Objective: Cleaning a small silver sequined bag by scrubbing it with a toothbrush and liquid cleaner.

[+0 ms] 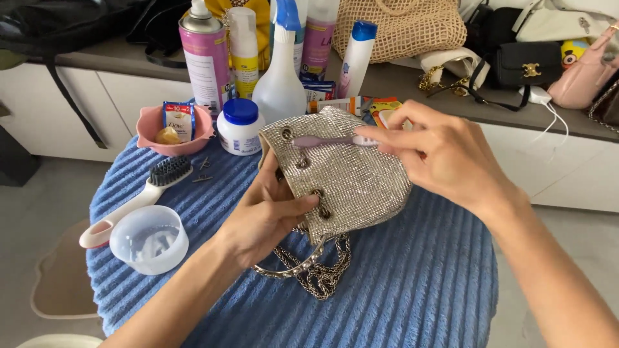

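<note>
A small silver sparkly bag point(348, 174) with metal eyelets and a chain strap point(316, 270) rests over a round table covered by a blue ribbed towel point(400, 283). My left hand point(264, 216) grips the bag from below at its left edge, thumb on the front near an eyelet. My right hand point(438, 154) holds a pink toothbrush point(329, 140), whose bristled head lies against the upper face of the bag under my fingertips.
On the towel's left lie a white brush with black bristles point(145, 193), a clear plastic cup point(149, 240), a pink bowl point(174, 132) with sachets and a white jar with a blue lid point(240, 127). Spray bottles point(280, 71) and cans stand behind. Handbags point(529, 61) crowd the counter.
</note>
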